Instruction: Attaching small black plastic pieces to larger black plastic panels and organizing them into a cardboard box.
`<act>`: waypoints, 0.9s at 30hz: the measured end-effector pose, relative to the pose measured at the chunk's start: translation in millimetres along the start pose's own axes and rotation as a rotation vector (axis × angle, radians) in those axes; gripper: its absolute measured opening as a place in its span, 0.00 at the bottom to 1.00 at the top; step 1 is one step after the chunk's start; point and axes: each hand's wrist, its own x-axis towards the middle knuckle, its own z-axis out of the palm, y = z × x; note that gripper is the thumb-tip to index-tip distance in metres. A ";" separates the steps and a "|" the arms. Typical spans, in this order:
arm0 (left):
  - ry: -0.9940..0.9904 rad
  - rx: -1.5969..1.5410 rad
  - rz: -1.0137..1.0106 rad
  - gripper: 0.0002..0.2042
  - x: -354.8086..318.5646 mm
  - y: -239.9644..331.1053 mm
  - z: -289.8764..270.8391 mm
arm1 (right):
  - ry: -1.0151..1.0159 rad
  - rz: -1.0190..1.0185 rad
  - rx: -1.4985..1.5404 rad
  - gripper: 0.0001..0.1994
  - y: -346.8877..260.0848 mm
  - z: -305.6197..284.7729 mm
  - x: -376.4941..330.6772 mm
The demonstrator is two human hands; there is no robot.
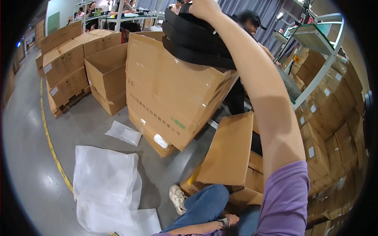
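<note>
Head view: right arm, purple sleeve, raised up and across to the top edge. Right hand is at the upper end of a stack of black curved pieces; fingers bent and partly cut off by the frame, so cannot tell whether they are clamped on the stack or just resting against it. Black pieces sit layered and slanted, overlapping the top edge of the big cardboard box in this view; contact with the box unclear. Left hand is low, by the jeans, with a band at the wrist; its fingers are too small and dark to read, cannot tell if clenched or loose.

Near the knees: smaller carton with a flap up. Left of that, on the grey floor, a large white sheet, rumpled, and a smaller white sheet nearer the big box. Open carton left of the big box, then stacked cartons on a pallet. Yellow line runs along the left. Right side: tall carton pile. Behind: person in a dark cap, others at a counter.
</note>
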 end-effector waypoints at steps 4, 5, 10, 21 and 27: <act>0.134 0.326 -0.288 0.12 -103.3 184.0 -89.8 | -0.084 0.146 -0.165 0.12 74.0 -3.7 -17.7; 0.137 0.326 -0.285 0.12 -104.8 186.4 -92.7 | -0.093 0.174 -0.184 0.12 77.3 -3.6 -17.1; 0.182 0.318 -0.310 0.13 -109.6 189.5 -94.7 | -0.066 -0.011 0.135 0.20 75.9 -27.7 -36.6; 0.228 0.319 -0.319 0.12 -103.9 187.5 -87.5 | -0.606 0.193 0.306 0.21 116.3 28.5 -51.7; 0.224 0.350 -0.371 0.12 -110.5 198.0 -88.0 | -0.370 0.099 0.352 0.22 142.4 15.3 -95.5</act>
